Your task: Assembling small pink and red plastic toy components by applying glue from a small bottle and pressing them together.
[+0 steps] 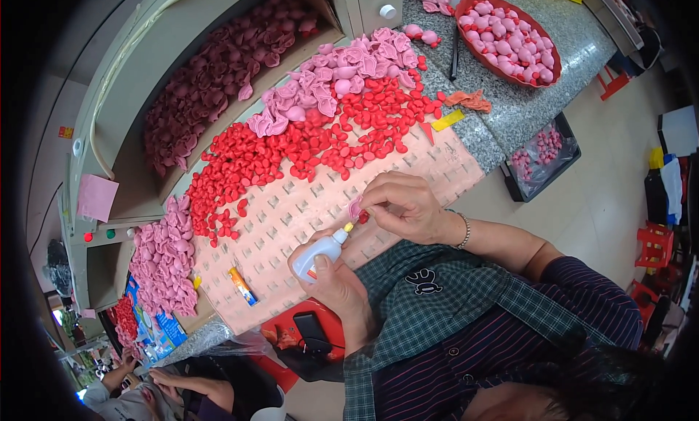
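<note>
My left hand (338, 290) is wrapped round a clear squeeze glue bottle (319, 258) with a yellow tip. The bottle leans up and right, its tip at the small pieces in my other hand. With fingertips pinched, my right hand (408, 206) holds a small pink rubbery piece (355, 207). A small red piece (363, 217) shows just under those fingers; whether it is joined to the pink one I cannot tell. Both hands are above the near edge of a pale pink patterned mat (291, 217).
Many red pieces (269, 148) are heaped across the mat, with pink pieces (313, 86) behind and more pink pieces (164, 250) at left. A red bowl (557, 60) of pink-and-red pieces stands far right. A small yellow-blue tube (242, 286) lies near left. Another person's arm (193, 384) shows lower left.
</note>
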Available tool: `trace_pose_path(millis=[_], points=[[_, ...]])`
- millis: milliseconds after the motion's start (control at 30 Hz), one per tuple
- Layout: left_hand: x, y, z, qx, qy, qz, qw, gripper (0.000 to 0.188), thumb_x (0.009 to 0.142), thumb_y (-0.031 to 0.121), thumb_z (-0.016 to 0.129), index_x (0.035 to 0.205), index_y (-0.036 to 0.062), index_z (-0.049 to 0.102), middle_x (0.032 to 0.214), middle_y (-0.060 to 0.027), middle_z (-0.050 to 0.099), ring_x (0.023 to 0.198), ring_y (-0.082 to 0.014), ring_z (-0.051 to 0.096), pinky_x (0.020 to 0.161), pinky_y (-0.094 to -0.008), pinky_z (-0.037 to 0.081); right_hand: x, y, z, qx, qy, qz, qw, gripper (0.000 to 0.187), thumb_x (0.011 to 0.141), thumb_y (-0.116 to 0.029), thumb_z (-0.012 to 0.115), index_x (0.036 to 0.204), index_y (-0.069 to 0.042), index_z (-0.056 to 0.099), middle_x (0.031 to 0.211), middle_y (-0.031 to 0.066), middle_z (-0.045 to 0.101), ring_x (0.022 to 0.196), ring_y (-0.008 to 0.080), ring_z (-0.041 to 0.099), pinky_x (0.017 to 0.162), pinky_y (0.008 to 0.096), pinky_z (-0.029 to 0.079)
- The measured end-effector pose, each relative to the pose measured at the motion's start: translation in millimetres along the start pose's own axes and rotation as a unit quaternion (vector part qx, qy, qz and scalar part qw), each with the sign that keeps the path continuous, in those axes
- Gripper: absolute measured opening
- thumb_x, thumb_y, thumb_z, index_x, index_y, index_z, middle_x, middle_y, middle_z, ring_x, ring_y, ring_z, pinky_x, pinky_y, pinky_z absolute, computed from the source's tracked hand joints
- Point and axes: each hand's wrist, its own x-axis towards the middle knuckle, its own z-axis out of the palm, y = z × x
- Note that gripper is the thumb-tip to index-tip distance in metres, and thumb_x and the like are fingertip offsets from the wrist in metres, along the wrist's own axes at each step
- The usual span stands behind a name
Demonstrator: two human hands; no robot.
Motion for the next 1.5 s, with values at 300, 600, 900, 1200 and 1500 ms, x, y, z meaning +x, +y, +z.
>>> trace_pose_path(millis=[300, 600, 900, 1200, 1500], points=[[-10, 7, 6, -0.009, -0.023, -0.007, 1.000, 0.038, 0.094, 0.028, 0.066, 0.114, -0.0003, 0.050, 0.108, -0.0181, 0.061, 0.095, -0.0251, 0.062, 0.083, -0.0367, 0.053, -1, -19, -10, -0.108, 0.011, -0.054, 0.993, 0.013, 0.074, 0.002, 0.068, 0.084, -0.006, 0.063, 0.076, 0.0062, 0.063, 0.064, 0.0225, 0.061, 0.059, 0.0338, 0.045], [-31, 14, 18, -0.013, -0.042, -0.042, 0.998, 0.041, 0.091, 0.028, 0.069, 0.114, 0.0009, 0.048, 0.109, -0.0204, 0.061, 0.097, -0.0262, 0.062, 0.085, -0.0367, 0.053, -13, -39, -27, -0.212, 0.052, -0.113, 0.969, 0.021, 0.063, 0.007, 0.068, 0.079, -0.004, 0.061, 0.074, 0.0069, 0.061, 0.059, 0.0227, 0.057, 0.055, 0.0336, 0.044], [-32, 22, 18, -0.052, -0.039, -0.026, 0.998, 0.049, 0.089, 0.038, 0.072, 0.115, 0.0029, 0.051, 0.108, -0.0154, 0.062, 0.093, -0.0224, 0.061, 0.081, -0.0334, 0.051, -13, -45, -68, -0.157, 0.135, 0.008, 0.978, 0.011, 0.073, 0.009, 0.061, 0.078, 0.000, 0.061, 0.073, 0.0069, 0.060, 0.057, 0.0117, 0.053, 0.051, 0.0250, 0.040], [-27, 16, 19, -0.103, -0.014, -0.064, 0.993, 0.049, 0.089, 0.042, 0.072, 0.113, 0.0037, 0.052, 0.106, -0.0136, 0.061, 0.093, -0.0220, 0.059, 0.081, -0.0330, 0.049, -24, -23, -98, 0.016, 0.101, 0.163, 0.981, 0.005, 0.091, 0.002, 0.054, 0.088, 0.001, 0.058, 0.082, 0.0037, 0.060, 0.076, 0.0092, 0.055, 0.069, 0.0249, 0.044], [-27, 13, 22, -0.083, -0.032, -0.073, 0.993, 0.050, 0.089, 0.040, 0.071, 0.113, 0.0005, 0.051, 0.104, -0.0149, 0.061, 0.090, -0.0219, 0.060, 0.079, -0.0321, 0.050, -19, -44, -53, 0.135, -0.009, 0.113, 0.984, 0.013, 0.091, 0.000, 0.062, 0.102, 0.001, 0.070, 0.088, 0.0052, 0.070, 0.072, 0.0073, 0.062, 0.060, 0.0234, 0.048]])
